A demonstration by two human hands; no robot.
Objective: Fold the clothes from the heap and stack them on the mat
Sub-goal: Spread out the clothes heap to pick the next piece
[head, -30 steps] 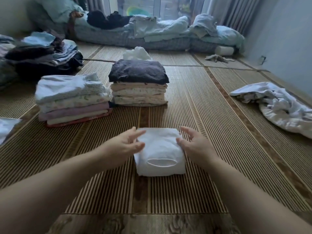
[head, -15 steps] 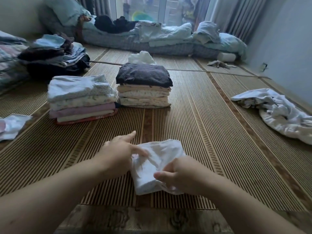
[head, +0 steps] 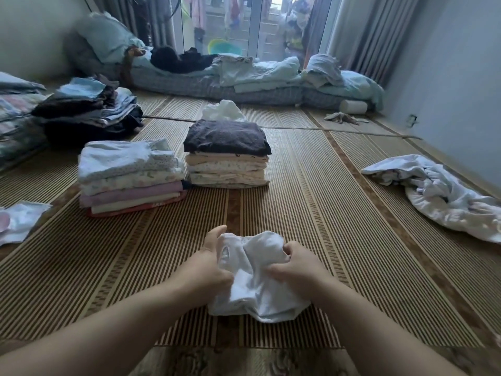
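Left hand and right hand each have a grip closed on a side of the white garment, on the mat nearer the person than the dark-topped stack, probably so the folds hold while lifting.

**Colours and patterns of the laundry on the floor**

The garment in the foreground is plain white. The mat is straw-yellow with fine dark-brown stripes, and brown patterned bands run along it. The centre stack has a charcoal top layer over beige and cream layers. The left stack runs pale blue, white with a small floral print, mauve-pink, cream, then red at the base. The heap is white. The mattress is blue-grey check, and the curtains are grey.
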